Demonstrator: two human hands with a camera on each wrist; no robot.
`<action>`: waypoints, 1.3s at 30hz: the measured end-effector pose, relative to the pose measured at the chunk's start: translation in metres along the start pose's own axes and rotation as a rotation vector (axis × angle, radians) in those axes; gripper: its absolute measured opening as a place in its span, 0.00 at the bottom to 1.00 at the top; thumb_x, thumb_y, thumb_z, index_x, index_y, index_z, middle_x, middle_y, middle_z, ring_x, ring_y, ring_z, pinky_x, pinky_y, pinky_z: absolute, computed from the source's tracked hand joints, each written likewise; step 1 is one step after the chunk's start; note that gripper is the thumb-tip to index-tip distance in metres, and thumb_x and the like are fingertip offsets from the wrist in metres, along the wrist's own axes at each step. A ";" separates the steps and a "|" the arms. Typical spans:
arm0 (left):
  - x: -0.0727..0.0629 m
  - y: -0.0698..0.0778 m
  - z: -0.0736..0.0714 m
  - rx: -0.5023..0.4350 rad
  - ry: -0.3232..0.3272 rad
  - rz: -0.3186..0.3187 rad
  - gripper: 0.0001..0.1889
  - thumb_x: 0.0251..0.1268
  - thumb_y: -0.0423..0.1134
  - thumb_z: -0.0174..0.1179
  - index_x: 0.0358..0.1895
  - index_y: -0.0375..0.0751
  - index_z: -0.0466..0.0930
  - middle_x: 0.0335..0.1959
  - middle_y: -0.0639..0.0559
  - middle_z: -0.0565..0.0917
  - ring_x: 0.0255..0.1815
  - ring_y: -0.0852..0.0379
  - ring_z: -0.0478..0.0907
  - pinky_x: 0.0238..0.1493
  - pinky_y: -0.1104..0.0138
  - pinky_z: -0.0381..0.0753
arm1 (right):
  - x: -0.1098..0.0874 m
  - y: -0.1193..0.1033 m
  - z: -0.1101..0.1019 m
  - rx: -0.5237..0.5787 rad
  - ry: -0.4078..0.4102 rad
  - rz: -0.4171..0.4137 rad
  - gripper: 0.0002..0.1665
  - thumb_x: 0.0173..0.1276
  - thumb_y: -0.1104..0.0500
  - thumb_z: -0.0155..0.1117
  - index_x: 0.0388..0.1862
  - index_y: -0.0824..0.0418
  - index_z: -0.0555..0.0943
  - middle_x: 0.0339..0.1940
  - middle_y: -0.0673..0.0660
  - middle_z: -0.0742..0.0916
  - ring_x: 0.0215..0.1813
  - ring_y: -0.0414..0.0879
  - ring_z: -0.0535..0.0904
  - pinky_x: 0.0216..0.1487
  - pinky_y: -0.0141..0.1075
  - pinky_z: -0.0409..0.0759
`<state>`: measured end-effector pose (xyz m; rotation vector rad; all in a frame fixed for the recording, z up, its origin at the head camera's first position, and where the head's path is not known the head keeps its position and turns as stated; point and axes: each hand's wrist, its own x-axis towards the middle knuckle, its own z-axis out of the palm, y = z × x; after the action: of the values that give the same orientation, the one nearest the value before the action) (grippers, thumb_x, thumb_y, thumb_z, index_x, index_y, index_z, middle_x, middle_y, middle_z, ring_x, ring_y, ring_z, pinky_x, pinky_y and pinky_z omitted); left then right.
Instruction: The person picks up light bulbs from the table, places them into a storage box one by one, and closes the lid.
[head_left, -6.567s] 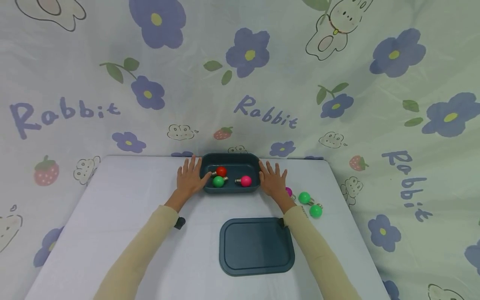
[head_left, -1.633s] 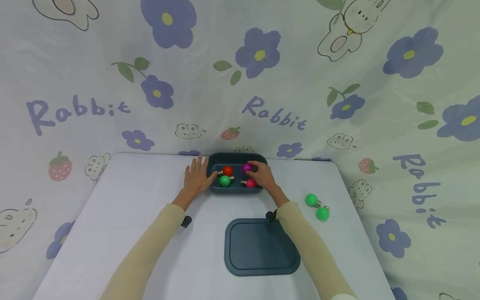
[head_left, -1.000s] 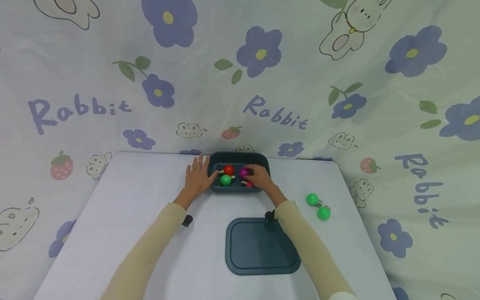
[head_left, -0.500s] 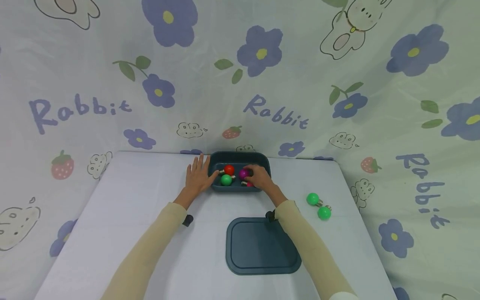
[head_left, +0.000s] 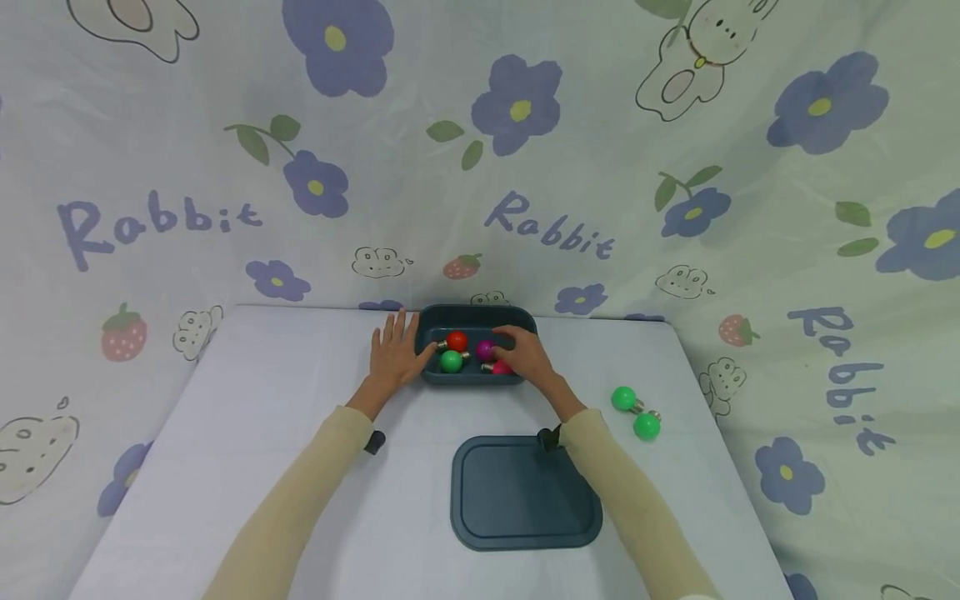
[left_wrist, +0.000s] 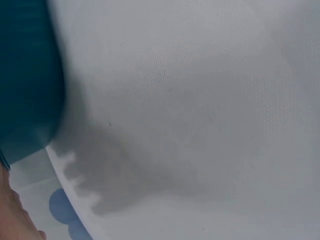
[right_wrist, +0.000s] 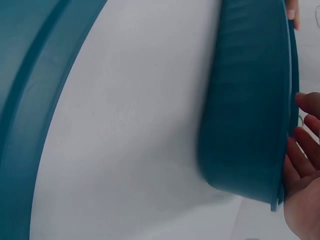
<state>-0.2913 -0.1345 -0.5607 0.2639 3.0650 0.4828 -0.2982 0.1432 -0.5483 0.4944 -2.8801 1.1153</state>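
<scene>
A dark teal box (head_left: pixel 472 379) stands at the back of the table. Inside lie a red bulb (head_left: pixel 457 340), a green bulb (head_left: pixel 451 362), a pink bulb (head_left: pixel 502 367) and a purple bulb (head_left: pixel 485 350). My left hand (head_left: pixel 393 354), fingers spread, rests against the box's left end, its thumb over the rim. My right hand (head_left: pixel 527 353) is over the right end, thumb and fingers parted beside the purple bulb. In the right wrist view, the right hand (right_wrist: pixel 305 200) shows loosely bent fingers at the box's rim; the bulbs are hidden behind its wall.
A flat teal lid (head_left: pixel 527 496) lies in front of the box, partly under my right forearm. To the right on the white table are two green bulbs (head_left: pixel 623 398). A patterned curtain (head_left: pixel 420 183) hangs directly behind the box.
My right hand brought the purple bulb from the table into the box, moved it left and down beside the others, then parted its fingers from it. The left hand stays at the box.
</scene>
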 end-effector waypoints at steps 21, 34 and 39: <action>0.002 -0.001 0.002 0.049 0.007 -0.007 0.44 0.74 0.65 0.40 0.81 0.39 0.43 0.81 0.36 0.43 0.80 0.36 0.34 0.74 0.40 0.36 | -0.067 0.015 -0.089 0.146 0.185 -0.026 0.21 0.70 0.62 0.67 0.59 0.68 0.81 0.59 0.65 0.83 0.62 0.60 0.78 0.61 0.50 0.76; -0.001 0.003 -0.001 0.054 0.028 -0.003 0.43 0.74 0.64 0.42 0.81 0.38 0.45 0.81 0.38 0.47 0.80 0.36 0.38 0.74 0.39 0.38 | -0.132 0.049 -0.130 0.176 0.290 0.053 0.22 0.71 0.62 0.67 0.61 0.68 0.79 0.59 0.65 0.83 0.64 0.59 0.76 0.62 0.47 0.75; -0.001 0.003 -0.001 0.035 0.027 -0.003 0.43 0.74 0.63 0.43 0.81 0.38 0.45 0.81 0.38 0.47 0.80 0.36 0.36 0.74 0.40 0.35 | -0.153 0.062 -0.140 0.164 0.331 0.118 0.23 0.72 0.58 0.66 0.62 0.68 0.78 0.59 0.65 0.83 0.64 0.59 0.77 0.63 0.46 0.74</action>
<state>-0.2898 -0.1327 -0.5588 0.2563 3.1023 0.4371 -0.1854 0.3222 -0.5042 0.1258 -2.5722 1.3152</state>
